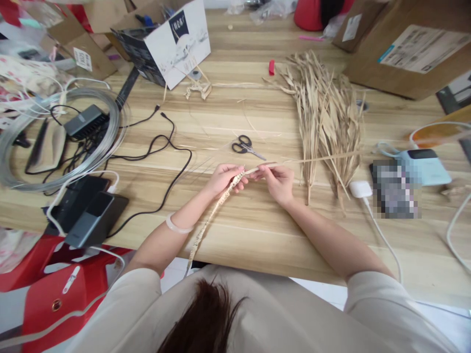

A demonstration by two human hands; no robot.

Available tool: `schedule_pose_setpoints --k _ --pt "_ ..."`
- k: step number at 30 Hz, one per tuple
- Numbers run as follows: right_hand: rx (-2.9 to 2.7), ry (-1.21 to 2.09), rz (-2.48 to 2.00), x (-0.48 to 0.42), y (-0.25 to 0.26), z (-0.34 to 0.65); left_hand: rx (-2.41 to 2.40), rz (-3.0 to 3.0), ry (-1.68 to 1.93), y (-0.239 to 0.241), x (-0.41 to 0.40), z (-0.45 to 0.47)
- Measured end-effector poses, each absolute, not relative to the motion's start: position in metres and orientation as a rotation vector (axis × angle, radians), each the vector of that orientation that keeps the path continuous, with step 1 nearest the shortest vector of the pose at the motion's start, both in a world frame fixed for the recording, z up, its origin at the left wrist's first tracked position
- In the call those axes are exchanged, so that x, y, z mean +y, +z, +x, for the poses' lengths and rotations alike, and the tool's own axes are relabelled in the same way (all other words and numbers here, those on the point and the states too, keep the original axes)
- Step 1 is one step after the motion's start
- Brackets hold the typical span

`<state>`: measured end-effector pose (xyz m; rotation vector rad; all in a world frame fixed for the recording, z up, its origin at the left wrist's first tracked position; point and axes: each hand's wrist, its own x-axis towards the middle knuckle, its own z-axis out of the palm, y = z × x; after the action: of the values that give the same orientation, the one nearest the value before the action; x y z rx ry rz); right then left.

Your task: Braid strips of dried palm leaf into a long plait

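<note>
My left hand point(228, 179) is closed on the upper end of a narrow braided straw strip point(209, 219). That strip slants down toward my lap, and a thin dark end shows at its bottom. Just to the right, my right hand point(276, 180) pinches a long flat strand of dried leaf point(312, 159), which runs from the braid's top out to the right across the dried stalks. Black-handled scissors point(247, 146) lie on the table just beyond my hands, blades pointing right.
Bundles of dried leaf stalks point(312, 113) lie at right. Farther right are a white charger point(360, 189), a blurred phone-like object point(393, 190) and a light-blue power bank point(427, 169). Coiled clear tubing point(11, 171) and black cables point(189, 162) spread at left. Boxes point(423, 54) stand behind.
</note>
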<state>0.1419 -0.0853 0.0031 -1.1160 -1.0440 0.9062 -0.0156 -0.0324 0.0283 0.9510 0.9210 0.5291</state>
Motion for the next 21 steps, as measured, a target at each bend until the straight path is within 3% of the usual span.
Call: schedule_pose_setpoints --k 21 --pt "-0.759 1.005 -1.136 -0.0777 0.005 0.1473 1.094 1.001 0.667 0.0259 -0.0282 -0.0159"
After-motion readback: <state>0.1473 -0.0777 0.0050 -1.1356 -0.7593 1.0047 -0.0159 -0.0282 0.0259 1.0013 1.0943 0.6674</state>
